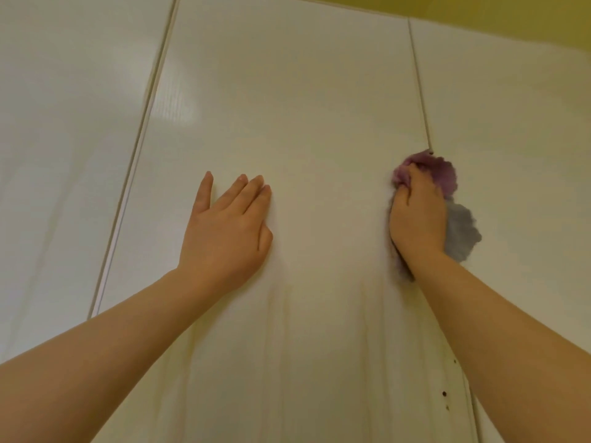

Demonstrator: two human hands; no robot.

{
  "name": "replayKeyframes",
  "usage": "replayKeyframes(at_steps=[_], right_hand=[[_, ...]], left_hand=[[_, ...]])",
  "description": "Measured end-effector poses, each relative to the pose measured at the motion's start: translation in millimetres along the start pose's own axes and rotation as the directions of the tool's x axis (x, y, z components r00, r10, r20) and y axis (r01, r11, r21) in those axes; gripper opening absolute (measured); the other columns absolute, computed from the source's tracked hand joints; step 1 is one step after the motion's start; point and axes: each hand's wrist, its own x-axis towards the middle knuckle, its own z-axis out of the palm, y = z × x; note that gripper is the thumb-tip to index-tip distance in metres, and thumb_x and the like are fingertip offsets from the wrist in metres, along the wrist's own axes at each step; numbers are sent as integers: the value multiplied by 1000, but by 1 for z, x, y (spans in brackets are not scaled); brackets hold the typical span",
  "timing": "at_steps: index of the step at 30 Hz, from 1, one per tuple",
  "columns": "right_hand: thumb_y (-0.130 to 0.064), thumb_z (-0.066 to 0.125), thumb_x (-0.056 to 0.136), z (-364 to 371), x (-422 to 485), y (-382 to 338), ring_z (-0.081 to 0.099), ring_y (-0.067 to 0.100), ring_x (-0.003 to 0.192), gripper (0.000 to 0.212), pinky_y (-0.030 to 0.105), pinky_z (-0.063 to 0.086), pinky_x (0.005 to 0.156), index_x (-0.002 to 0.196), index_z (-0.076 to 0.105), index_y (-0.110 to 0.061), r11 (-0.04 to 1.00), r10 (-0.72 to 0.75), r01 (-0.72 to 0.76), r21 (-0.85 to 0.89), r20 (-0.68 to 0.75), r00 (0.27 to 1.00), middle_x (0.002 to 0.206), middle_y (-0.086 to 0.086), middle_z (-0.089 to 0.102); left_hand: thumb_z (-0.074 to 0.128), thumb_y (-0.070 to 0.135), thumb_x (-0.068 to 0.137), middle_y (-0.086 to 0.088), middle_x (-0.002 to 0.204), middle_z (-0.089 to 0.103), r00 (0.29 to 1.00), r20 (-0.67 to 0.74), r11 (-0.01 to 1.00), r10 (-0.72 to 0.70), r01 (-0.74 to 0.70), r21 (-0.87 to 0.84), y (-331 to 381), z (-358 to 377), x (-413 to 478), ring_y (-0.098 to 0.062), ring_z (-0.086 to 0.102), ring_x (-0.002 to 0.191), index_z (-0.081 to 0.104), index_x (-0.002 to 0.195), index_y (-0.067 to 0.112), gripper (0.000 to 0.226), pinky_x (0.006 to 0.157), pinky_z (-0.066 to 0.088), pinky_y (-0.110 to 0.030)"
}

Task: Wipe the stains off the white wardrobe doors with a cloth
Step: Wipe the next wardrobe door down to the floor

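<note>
Head view: R hand (pixel 415 219) at 3 o'clock, fingers clamped on the bunched cloth (pixel 462 233), pressed to middle door (pixel 303 91) beside seam (pixel 418 87). L hand (pixel 227 225) at 9, fingers straight, together, thumb splayed, flat on door. Best: firm overlapping strokes down toward dark spots (pixel 444 393) at 5. Bare panel gives room toward 12; keep cloth from snagging in seam.

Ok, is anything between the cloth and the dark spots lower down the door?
Nothing visible on the door. The right hand grips the cloth at the seam above the spots; only that arm's own forearm overlies the stretch between. The left hand lies flat, well aside.
</note>
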Motion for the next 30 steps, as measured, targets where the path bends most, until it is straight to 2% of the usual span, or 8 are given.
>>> replayKeyframes(at_steps=[4, 8, 11, 13, 18, 22, 26, 30], right_hand=[[-10, 36, 96, -7, 4, 1, 46, 30, 119, 32, 35, 31, 104, 121, 54, -9, 975, -223, 215, 61, 171, 960, 128, 13, 53], [-17, 33, 96, -26, 6, 25, 46, 33, 117, 33, 30, 32, 94, 121, 55, -12, 997, -51, 42, 60, 151, 987, 128, 13, 53], [-19, 31, 88, -26, -11, 22, 48, 34, 111, 38, 34, 34, 93, 115, 56, -9, 979, -198, 204, -3, 224, 954, 120, 15, 55], [-10, 37, 95, -32, -16, 25, 47, 29, 118, 34, 19, 29, 97, 125, 54, -10, 960, -278, 275, 57, 333, 901, 129, 12, 53], [-5, 38, 97, -43, -19, 27, 39, 23, 129, 34, 16, 23, 103, 127, 54, -11, 983, -74, 29, 179, 249, 966, 136, 8, 48], [0, 39, 96, -53, -47, 26, 43, 20, 123, 35, 8, 23, 94, 125, 55, -8, 973, -226, 198, 117, 338, 914, 129, 8, 52], [-9, 35, 99, -55, -13, 12, 46, 26, 118, 33, 13, 26, 81, 127, 52, -12, 994, -46, 8, 113, 347, 937, 127, 8, 52], [-3, 38, 95, -49, -56, 21, 42, 21, 125, 35, 12, 22, 97, 127, 53, -5, 984, -155, 120, 130, 310, 938, 130, 8, 51]], left_hand=[[27, 23, 87, -17, 127, 60, 1000, -15, 1000, -12, 12, -1, 1, 3, 1, -34, 56, 118, 61, 121, -2, 55, 107, 10, -44], [25, 23, 87, -17, 128, 59, 1000, -23, 1000, -13, 12, -3, 1, 2, 3, -34, 55, 120, 60, 122, -2, 56, 107, 8, -44], [15, 28, 87, -14, 137, 52, 999, 3, 999, -34, 34, -1, 3, 2, 2, -32, 47, 129, 56, 128, 0, 64, 110, 1, -41], [14, 28, 88, -14, 137, 52, 999, -4, 999, -35, 35, 1, 3, 2, 1, -31, 46, 130, 55, 129, 0, 64, 110, 0, -40], [3, 34, 86, -7, 150, 37, 999, 29, 999, -39, 38, 39, 3, -3, 0, -23, 31, 140, 42, 141, 8, 73, 111, -8, -37], [10, 27, 98, -3, 158, 18, 996, 83, 998, -44, 41, 43, 4, -4, -1, -19, 12, 146, 22, 150, 11, 55, 113, -9, -40], [11, 26, 102, -3, 157, 19, 994, 111, 998, -7, 0, 63, 4, -14, 4, -20, 14, 146, 23, 150, 12, 52, 114, -8, -44], [13, 28, 101, 2, 160, 1, 979, 201, 998, -41, 29, 63, 3, -15, 0, -15, -1, 147, 5, 152, 16, 53, 114, -10, -44]])
